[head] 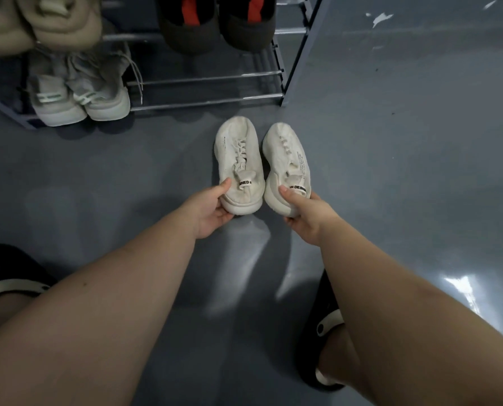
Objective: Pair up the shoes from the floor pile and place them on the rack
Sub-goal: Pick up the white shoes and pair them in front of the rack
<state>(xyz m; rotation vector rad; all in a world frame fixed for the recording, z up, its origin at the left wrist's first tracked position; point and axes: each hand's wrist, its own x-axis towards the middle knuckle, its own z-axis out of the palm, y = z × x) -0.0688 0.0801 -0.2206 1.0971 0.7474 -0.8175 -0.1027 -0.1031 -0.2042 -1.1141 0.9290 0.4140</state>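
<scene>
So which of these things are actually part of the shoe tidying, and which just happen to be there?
Part of the job:
- white shoe gripped at the heel by the left hand
- its matching white shoe gripped by the right hand
- rack
- pairs already on it: grey sneakers, dark shoes with red lining, beige shoes

Just there:
- black slippers on the person's feet
- grey floor

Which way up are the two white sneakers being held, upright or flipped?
Upright. Both white sneakers show laces and tongue tabs on top, toes toward the rack. Left hand and right hand grip the heels.
</scene>
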